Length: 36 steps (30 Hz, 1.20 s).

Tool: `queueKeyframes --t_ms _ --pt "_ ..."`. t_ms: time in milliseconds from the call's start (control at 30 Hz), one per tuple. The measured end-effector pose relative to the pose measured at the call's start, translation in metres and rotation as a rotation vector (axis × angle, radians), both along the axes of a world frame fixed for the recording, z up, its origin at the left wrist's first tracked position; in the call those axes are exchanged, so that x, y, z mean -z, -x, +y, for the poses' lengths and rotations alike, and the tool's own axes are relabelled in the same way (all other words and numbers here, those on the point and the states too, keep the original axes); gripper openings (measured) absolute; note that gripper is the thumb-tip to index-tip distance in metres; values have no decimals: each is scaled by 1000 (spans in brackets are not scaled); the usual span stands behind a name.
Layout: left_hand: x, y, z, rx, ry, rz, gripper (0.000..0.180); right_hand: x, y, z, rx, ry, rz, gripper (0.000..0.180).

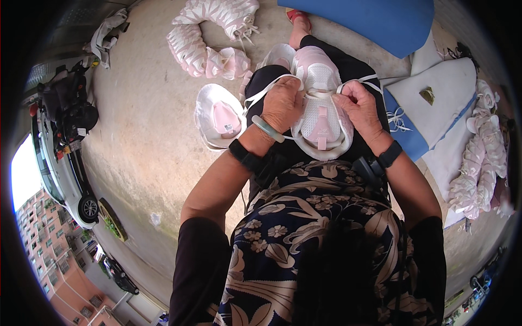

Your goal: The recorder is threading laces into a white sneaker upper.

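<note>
1. One pink-and-white mesh shoe (322, 127), upper centre of frame, lies lengthwise on black-trousered legs (354, 62).
2. Left hand (281, 103): curled closed around flat white lace (319, 94). Right hand (359, 106): thumb and fingertips pinched, apparently on lace.
3. Judged: lace crosses mid-shoe; collar-end remains unlaced.
4. Pale concrete floor (147, 108) gives room leftward; white sheets (405, 98) edge the right.

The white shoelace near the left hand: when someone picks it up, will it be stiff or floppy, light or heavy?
Likely floppy: the shoelace curves loosely beside the left hand. Probably light, as it looks thin. It may tug the pink-and-white shoe, where it seems threaded.
</note>
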State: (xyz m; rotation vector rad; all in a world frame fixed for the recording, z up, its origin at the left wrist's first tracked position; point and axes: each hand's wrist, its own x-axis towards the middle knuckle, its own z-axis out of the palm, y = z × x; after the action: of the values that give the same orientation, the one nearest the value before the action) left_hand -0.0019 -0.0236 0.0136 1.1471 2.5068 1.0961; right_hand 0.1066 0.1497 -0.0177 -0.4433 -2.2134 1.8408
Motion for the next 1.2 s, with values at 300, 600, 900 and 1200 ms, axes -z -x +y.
queueKeyframes --t_ms 300,600,900,1200 --pt "-13 -8 -2 -161 138 -148 20 -18 -5 8 31 -50 -18 14" --pt "-24 -28 -13 3 133 132 42 -60 10 -31 -326 -780 154 8" --pt "-13 -27 -20 -88 123 74 20 -47 20 -49 -268 -888 -25 10" --pt "-6 -29 -22 -46 58 37 15 -42 28 -64 -310 -1119 8 6"
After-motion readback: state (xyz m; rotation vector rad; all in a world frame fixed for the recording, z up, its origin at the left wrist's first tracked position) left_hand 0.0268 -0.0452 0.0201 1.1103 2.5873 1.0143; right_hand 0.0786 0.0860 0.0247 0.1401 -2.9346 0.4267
